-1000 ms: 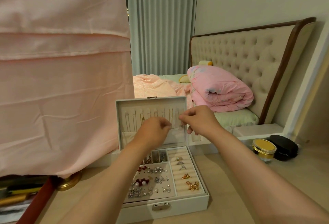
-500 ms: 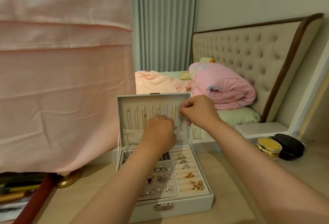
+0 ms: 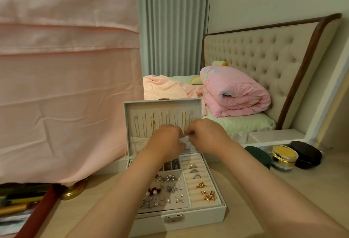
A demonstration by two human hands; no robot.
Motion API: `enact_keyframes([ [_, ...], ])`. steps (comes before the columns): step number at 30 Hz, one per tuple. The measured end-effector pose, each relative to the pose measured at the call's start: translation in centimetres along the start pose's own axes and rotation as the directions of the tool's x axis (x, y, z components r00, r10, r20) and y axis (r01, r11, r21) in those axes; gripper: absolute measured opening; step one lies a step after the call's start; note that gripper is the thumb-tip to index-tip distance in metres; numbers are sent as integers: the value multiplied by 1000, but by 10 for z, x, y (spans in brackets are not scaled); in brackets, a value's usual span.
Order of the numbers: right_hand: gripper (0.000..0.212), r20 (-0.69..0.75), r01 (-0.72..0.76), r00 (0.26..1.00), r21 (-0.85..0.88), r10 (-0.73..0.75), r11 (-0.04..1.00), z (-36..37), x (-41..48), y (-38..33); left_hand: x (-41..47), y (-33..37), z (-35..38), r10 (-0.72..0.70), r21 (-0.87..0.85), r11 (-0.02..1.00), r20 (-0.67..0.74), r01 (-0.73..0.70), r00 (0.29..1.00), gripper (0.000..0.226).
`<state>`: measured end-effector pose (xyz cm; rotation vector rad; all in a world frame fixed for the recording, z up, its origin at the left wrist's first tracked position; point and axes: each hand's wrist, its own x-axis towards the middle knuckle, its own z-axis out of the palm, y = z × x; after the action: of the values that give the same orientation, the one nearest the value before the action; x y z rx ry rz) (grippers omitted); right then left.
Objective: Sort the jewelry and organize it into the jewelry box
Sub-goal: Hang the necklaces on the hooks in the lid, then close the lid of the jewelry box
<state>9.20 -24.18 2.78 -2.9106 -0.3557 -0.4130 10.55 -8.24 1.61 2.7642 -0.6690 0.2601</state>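
Observation:
A white jewelry box [image 3: 207,217] stands open on the beige surface, its lid [image 3: 132,109] upright. Thin necklaces hang in the lid, among them a gold necklace [image 3: 182,122]. My left hand [image 3: 166,139] and my right hand [image 3: 205,135] meet at the lower end of that chain, just above the lid's fabric pocket [image 3: 137,143]. The right fingertips pinch the chain; the left fingers seem to hold the pocket's edge. In the tray lie earrings [image 3: 170,188], rings [image 3: 194,170] and a gold bow brooch [image 3: 207,195]. My left forearm hides part of the tray.
A large pink cloth [image 3: 66,86] hangs at the left over a brass base [image 3: 75,188]. To the right of the box sit a dark green case [image 3: 257,155], a gold-lidded jar [image 3: 284,157] and a black case [image 3: 306,154]. Behind is a bed with a rolled pink duvet [image 3: 236,96].
My right hand has dropped from the hooks near the lid's top to the pocket. My left hand has shifted to meet it there. The view has moved closer to the box.

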Motion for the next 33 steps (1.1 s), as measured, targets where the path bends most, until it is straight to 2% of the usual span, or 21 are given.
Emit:
enact_keyframes([
  [2,26,53,33,998,-35,-31,999,3,-1,-2,-1,-1,-1,0,-2,1000,2,0,1000,41],
  [6,30,-35,55,998,2,-55,998,0,-4,-4,-9,-4,-4,28,24,999,-53,-27,998,47],
  [10,32,73,51,996,-3,-51,999,4,-13,-11,-23,-13,-9,26,80,997,-82,-20,996,47],
  [11,32,60,30,998,17,-31,999,3,-15,-13,-28,-16,-11,20,76,997,-79,-14,997,47],
  [13,29,-46,-29,998,87,33,996,-4,-20,-17,-38,-22,-16,12,37,999,-113,-8,994,46],
  [16,26,-217,-62,972,159,96,985,-20,-23,-22,-50,-32,-30,8,-4,1000,-275,-9,961,41],
  [19,32,-301,-23,952,128,61,991,-36,-14,-26,-53,-40,-53,-11,-20,1000,-461,2,887,39],
  [21,44,-320,4,947,58,15,998,-45,-3,-29,-51,-45,-70,-29,-36,999,-517,12,856,44],
  [23,59,-242,-2,970,-27,-4,1000,-51,7,-31,-47,-49,-82,-38,-20,999,-486,32,873,54],
  [26,73,-27,-54,998,-107,51,993,-52,19,-32,-39,-60,-90,-52,46,996,-310,70,949,68],
  [28,77,50,-62,996,-128,69,990,-49,21,-30,-38,-64,-91,-69,44,996,-198,79,978,72],
  [30,76,38,-45,998,-135,50,990,-48,17,-30,-40,-63,-90,-73,20,997,-159,77,985,72],
  [33,71,-89,-18,996,-200,0,980,-50,7,-29,-48,-58,-90,-51,75,995,-247,71,968,69],
])
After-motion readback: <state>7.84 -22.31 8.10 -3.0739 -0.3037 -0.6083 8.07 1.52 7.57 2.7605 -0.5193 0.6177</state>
